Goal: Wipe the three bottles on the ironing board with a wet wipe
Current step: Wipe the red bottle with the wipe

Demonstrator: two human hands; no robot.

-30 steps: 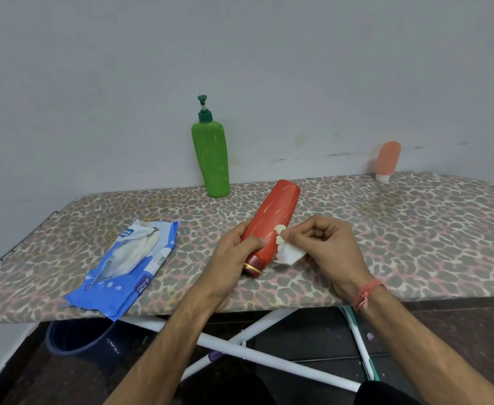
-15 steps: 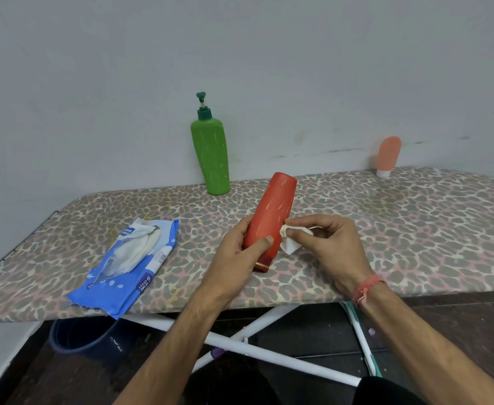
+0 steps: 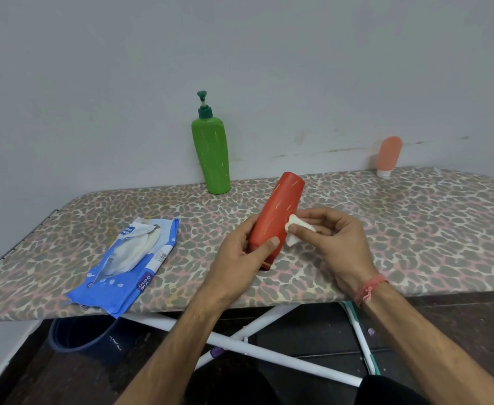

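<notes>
Red plastic is filling my left hand [image 3: 237,260], which is wrapping around the lower end of the red bottle [image 3: 276,222] and holding it tilted over the ironing board [image 3: 400,229]. My right hand [image 3: 332,241] is pinching the wet wipe [image 3: 294,233] against the bottle's side. Behind, the green pump bottle [image 3: 211,154] and the small pink bottle [image 3: 388,154] are standing by the wall, with the blue wipe pack [image 3: 129,266] lying to the left.

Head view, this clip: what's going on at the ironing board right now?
A person is wiping a red plastic bottle. The left hand holds it tilted above the leopard-print ironing board, grip near its lower end, while the right hand presses a small white wet wipe to its side. A green pump bottle and a small peach tube stand at the wall. An opened blue wipes pack lies at left.
</notes>
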